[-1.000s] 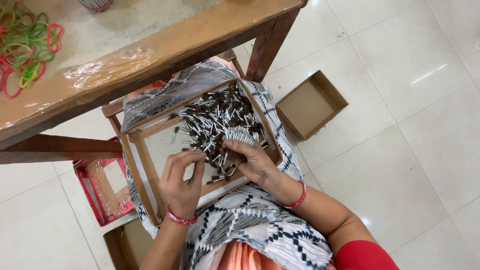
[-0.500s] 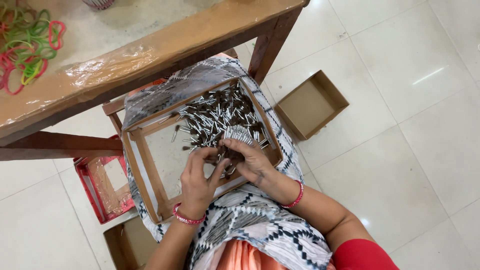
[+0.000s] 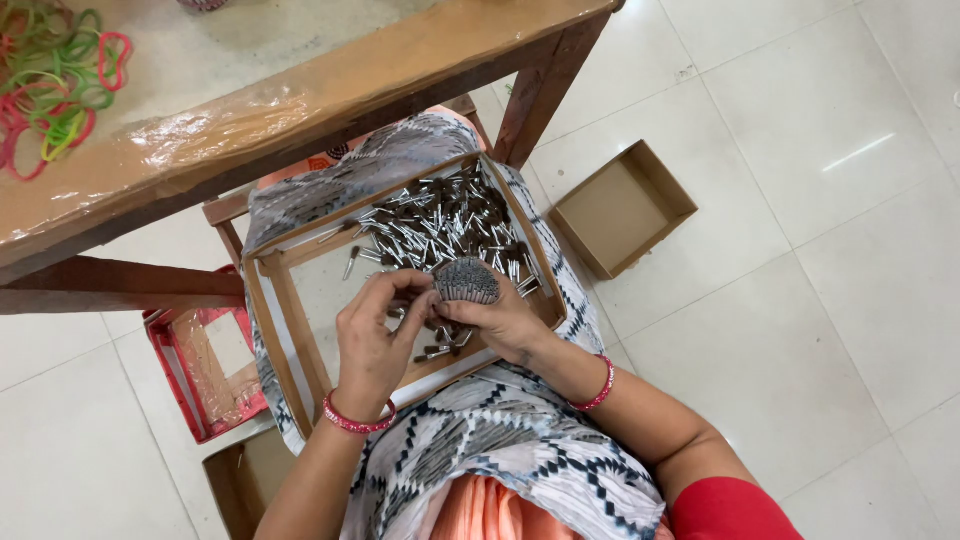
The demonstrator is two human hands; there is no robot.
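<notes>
right hand (image 3: 510, 322) gripping bundle of metal pins (image 3: 466, 281) | left hand (image 3: 372, 330) pinching its edge | stiff, slippery, probably sliding apart; holding around the middle

Small pins (image 3: 440, 215): shiny grey metal, heaped in a matt brown cardboard tray (image 3: 268, 300) at frame centre. Table (image 3: 330, 90), upper left: worn varnished wood under glossy clear plastic film; rubber bands (image 3: 50, 70) smooth, bright. Floor tiles (image 3: 850, 200): polished white, reflective; lap cloth (image 3: 520, 450) soft printed fabric.

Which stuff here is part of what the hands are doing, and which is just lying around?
In use:
right hand gripping a round bundle of small metal pins
left hand touching that bundle
shallow wooden lap tray with loose pins

Lying about:
empty brown cardboard box
coloured rubber bands
red box
</notes>
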